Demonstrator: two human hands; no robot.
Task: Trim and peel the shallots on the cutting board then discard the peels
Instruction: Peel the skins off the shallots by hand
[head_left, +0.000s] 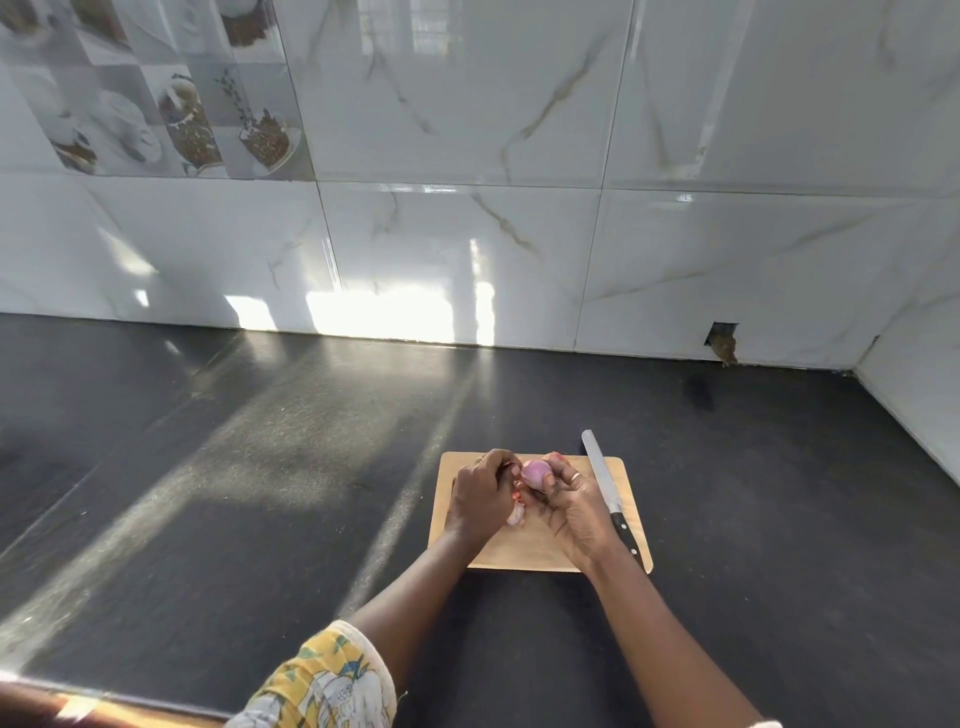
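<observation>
Past the sleeve (322, 680), right hand (571, 506) grips a shallot (536, 472) over the board (519, 551), steadying it while left hand (478, 496) pinches its skin.

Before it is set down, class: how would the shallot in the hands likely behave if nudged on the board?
The shallot looks rounded, so it would probably roll on the flat cutting board. Its purple surface looks smooth and glossy, so it may be slippery. It fits within the right hand, so it is likely light.
</observation>
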